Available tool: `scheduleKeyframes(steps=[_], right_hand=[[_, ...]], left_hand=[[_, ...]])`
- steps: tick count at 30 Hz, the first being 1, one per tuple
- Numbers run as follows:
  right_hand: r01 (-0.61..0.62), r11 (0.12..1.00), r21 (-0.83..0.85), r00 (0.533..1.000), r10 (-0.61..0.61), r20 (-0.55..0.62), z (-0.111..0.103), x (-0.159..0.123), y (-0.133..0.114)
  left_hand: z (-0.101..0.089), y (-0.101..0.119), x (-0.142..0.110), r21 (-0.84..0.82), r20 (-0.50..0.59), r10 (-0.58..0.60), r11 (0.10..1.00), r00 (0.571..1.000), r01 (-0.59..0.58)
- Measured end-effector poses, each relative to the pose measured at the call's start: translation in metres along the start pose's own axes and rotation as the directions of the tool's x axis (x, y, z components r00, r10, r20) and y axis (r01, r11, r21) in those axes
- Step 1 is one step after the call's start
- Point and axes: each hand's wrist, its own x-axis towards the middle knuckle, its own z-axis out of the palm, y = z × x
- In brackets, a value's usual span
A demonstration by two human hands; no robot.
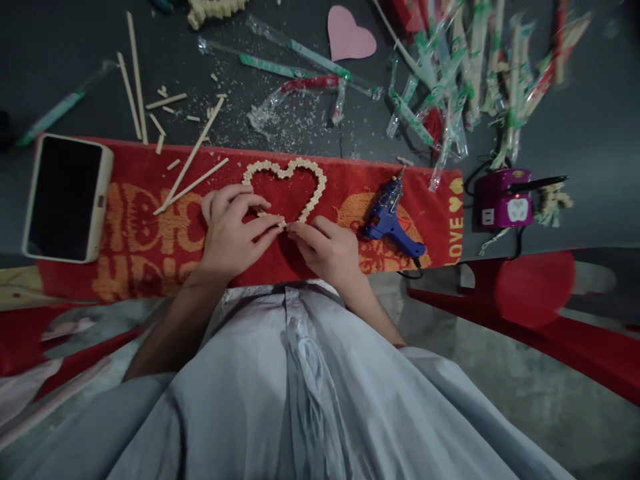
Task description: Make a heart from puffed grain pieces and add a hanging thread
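A heart-shaped outline (323,181) built from short pale wooden stick pieces lies on a red towel (345,250). My left hand (235,227) is over its left side, thumb and fingers closed on the edge near the bottom point and hiding part of it. At that same point, my right hand (327,250) pinches the heart's lower tip with thumb and forefinger. Whether a separate small piece is between the fingertips cannot be made out. A blue glue gun (387,223) rests on the towel to the right of my right hand.
A phone (65,199) lies at the left. Loose wooden sticks (193,157) and cut bits are scattered behind my left hand. Farther back are a pink paper heart (350,33) and several wrapped chopsticks (470,60). A purple power adapter (505,198) stands at the right.
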Motion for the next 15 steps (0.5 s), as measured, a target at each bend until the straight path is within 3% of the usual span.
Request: scheduleKeyframes(steps=[9,15], right_hand=[[-0.011,0.998,-0.061,0.972,0.025,0.235,-0.008,-0.008,-0.007],[-0.154,0.977,-0.147,0.851,0.207,0.483,-0.038,0.014,-0.016]], left_hand=[[-0.004,0.004,-0.005,0.071,-0.055,0.07,0.995,0.996,-0.066],[-0.015,0.015,-0.006,0.135,-0.03,0.017,0.991,0.999,-0.013]])
